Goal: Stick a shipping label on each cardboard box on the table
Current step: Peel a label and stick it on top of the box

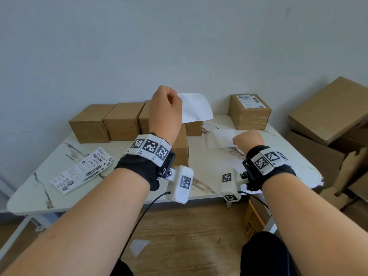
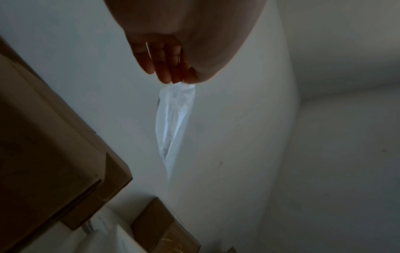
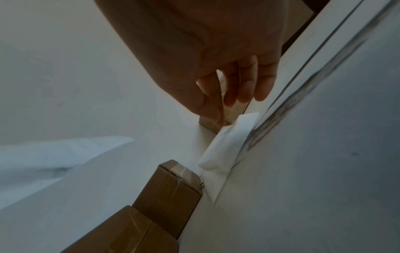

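Observation:
My left hand (image 1: 165, 108) is raised above the table and pinches a white label sheet (image 1: 196, 107) by one edge; only its blank side shows. In the left wrist view the sheet (image 2: 175, 119) hangs from the fingertips (image 2: 166, 77). Under that wrist stands a plain cardboard box (image 1: 181, 148). My right hand (image 1: 247, 139) hovers low over the table with loosely curled fingers (image 3: 244, 95), and nothing shows between them. Just beyond it lie white backing papers (image 1: 221, 140) (image 3: 227, 145). Several plain boxes (image 1: 121, 121) line the back. A labelled box (image 1: 249, 111) stands at the back right.
Printed shipping labels (image 1: 81, 170) lie on the marble-pattern table (image 1: 209, 176) at the front left. Large flat cartons (image 1: 328, 110) are stacked to the right of the table. A wicker basket (image 1: 253, 220) sits under its right end, and a scrap of paper (image 1: 139, 246) lies on the wooden floor.

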Demonstrator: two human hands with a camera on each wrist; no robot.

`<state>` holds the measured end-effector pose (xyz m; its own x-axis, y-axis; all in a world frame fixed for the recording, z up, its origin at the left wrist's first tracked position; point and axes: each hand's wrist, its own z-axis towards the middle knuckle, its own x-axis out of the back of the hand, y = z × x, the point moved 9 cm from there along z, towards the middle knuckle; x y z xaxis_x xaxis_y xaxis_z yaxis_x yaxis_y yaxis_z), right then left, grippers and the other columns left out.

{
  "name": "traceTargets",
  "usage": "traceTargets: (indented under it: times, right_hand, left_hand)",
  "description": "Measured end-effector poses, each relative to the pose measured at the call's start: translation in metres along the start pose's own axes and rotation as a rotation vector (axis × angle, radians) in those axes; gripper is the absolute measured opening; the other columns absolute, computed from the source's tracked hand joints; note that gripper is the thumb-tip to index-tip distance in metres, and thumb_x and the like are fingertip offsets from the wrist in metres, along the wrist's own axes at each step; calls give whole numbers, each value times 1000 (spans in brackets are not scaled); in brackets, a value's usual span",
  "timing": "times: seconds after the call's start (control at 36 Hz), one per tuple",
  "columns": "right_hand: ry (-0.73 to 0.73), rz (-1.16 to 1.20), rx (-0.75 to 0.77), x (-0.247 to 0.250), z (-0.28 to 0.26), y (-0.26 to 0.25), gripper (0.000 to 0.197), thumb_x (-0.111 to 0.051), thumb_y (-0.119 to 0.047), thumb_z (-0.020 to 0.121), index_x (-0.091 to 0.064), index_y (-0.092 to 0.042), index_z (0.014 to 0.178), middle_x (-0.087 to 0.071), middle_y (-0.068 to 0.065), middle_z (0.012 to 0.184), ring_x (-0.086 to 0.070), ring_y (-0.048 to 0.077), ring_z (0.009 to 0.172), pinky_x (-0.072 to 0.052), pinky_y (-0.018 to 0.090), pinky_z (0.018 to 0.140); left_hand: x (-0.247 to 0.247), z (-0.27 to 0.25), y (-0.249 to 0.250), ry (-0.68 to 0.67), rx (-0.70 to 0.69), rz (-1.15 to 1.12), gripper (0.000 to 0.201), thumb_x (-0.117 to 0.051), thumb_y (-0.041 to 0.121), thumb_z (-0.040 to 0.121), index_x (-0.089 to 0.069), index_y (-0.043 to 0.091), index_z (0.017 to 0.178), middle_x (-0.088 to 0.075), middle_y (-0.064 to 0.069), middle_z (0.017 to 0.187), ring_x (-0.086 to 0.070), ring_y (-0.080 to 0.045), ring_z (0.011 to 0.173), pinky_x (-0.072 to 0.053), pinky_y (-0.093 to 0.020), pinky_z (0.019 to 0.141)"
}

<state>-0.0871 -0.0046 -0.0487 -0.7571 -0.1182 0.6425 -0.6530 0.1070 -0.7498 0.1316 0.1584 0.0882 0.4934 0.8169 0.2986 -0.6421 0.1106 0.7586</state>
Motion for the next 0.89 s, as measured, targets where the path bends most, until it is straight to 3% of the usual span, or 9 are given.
traceTargets:
  times: [0.11, 0.22, 0.39, 0.56, 0.75, 0.89]
  right_hand:
    - [92, -6, 93, 10, -5, -15, 26, -50, -14, 84, -68, -5, 100, -66, 15, 104, -60, 33, 96, -51, 40, 88]
    - [87, 330, 306, 16, -31, -49, 12, -56, -16, 89, -66, -8, 89, -61, 2, 83, -55, 19, 78, -49, 36, 77]
    - [-81, 520, 420, 11, -68, -90, 36, -59, -36, 91, -70, -3, 80, -59, 0, 65, -52, 12, 60, -44, 23, 60]
    - [-124, 489, 299, 5, -70, -91, 58, -58, -62, 84, -72, -6, 76, -64, 2, 67, -55, 14, 60, -44, 27, 62]
    - [-128, 552, 238, 1, -70, -84, 23, -67, -29, 84, -71, -9, 74, -62, 0, 64, -53, 12, 56, -41, 23, 56]
    - [-70, 590, 290, 8, -68, -88, 16, -63, -15, 86, -69, -7, 74, -61, 2, 65, -52, 13, 56, -41, 22, 55]
  left_hand:
    - [3, 2, 5, 15, -73, 42, 11, -46, 16, 94, -57, 14, 95, -59, 1, 95, -56, -16, 87, -50, -31, 78]
    - [6, 0, 8, 35, -113, 88, 11, -49, 16, 92, -59, 14, 93, -58, 2, 93, -56, -17, 88, -50, -37, 83]
    - [2, -8, 20, -3, -217, 173, 9, -53, 15, 91, -62, 15, 89, -53, 4, 89, -53, -19, 89, -48, -39, 82]
    - [-3, -20, 38, -62, -379, 309, 9, -57, 21, 92, -66, 22, 91, -50, 5, 93, -46, -15, 93, -40, -36, 84]
    - [-2, -27, 43, -78, -413, 277, 7, -63, 20, 89, -70, 21, 87, -47, 7, 90, -46, -15, 93, -40, -36, 84]
    - [-5, -26, 34, -170, -288, 186, 7, -67, 24, 85, -73, 25, 83, -52, 9, 88, -49, -11, 91, -40, -29, 85]
